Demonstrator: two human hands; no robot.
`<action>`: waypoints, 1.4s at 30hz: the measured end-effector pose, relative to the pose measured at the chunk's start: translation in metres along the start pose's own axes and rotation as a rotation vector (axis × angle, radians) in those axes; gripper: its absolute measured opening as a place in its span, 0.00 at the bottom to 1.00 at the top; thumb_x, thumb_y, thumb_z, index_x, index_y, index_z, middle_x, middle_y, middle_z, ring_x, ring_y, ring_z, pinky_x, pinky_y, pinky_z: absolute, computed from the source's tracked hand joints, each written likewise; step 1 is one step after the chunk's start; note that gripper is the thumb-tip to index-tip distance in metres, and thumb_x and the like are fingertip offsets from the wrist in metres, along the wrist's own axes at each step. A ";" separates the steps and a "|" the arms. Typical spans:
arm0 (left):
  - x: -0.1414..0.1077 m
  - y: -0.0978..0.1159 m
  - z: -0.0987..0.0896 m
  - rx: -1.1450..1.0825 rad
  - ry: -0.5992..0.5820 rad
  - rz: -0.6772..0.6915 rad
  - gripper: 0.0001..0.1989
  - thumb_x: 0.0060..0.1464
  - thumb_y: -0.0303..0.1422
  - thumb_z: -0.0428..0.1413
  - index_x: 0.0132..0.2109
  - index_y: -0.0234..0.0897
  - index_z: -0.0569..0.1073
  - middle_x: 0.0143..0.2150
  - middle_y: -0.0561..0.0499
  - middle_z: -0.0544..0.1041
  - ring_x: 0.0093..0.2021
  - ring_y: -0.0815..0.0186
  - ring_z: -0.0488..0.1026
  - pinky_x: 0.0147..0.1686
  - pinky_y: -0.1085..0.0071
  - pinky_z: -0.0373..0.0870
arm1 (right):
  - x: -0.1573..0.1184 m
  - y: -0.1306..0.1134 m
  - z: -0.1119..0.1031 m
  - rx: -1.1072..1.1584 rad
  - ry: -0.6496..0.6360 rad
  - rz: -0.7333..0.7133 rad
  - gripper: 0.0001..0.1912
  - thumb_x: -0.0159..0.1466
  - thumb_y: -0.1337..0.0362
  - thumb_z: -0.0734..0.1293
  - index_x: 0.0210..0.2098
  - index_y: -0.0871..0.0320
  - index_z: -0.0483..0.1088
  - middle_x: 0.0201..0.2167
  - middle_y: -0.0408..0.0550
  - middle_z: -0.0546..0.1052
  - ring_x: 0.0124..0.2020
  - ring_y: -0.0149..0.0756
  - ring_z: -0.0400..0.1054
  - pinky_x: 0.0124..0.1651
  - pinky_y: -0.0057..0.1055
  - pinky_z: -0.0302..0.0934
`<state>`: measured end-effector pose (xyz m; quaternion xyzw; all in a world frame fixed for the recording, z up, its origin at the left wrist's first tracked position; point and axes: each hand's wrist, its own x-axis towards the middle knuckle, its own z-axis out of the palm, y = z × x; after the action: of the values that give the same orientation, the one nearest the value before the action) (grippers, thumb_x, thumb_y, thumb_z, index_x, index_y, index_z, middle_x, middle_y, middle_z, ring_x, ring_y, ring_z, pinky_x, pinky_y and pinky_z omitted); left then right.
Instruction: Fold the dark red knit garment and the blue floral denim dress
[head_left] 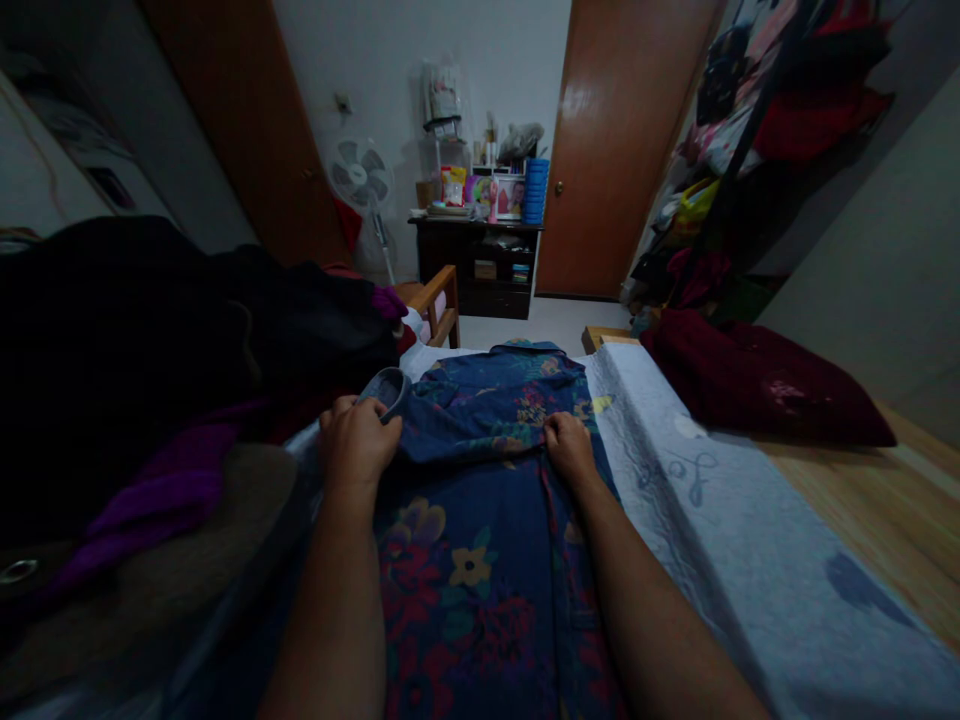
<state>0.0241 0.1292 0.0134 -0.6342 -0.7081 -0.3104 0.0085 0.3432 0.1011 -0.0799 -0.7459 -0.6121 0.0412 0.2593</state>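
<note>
A dark blue garment with red and yellow flowers (469,567) lies spread on a light sheet, its collar at the far end. My left hand (358,440) is closed on the garment's left part, beside a raised, rounded opening that looks like a cuff. Near the front edge in the middle, my right hand (570,445) pinches the cloth, with its fingertips together. A fold of fabric runs between the two hands. Both forearms reach over the lower part of the garment and cover some of it.
Dark and purple clothes (172,330) are heaped on the left. A folded maroon garment (772,380) lies at the right on the pale sheet (705,500) and wood. Beyond the far edge stand a wooden chair (442,300), a fan (361,175) and a dark cabinet (480,225).
</note>
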 end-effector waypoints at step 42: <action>0.000 0.021 -0.031 -0.462 0.327 -0.025 0.14 0.56 0.41 0.52 0.43 0.37 0.74 0.38 0.50 0.75 0.41 0.59 0.73 0.48 0.64 0.69 | 0.101 0.028 -0.006 0.123 -0.028 0.125 0.33 0.61 0.71 0.61 0.65 0.57 0.57 0.50 0.51 0.76 0.43 0.39 0.72 0.47 0.29 0.62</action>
<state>0.0309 0.1147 0.0475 -0.5518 -0.6157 -0.5619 -0.0259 0.3959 0.1900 -0.0611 -0.7645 -0.5644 0.1053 0.2931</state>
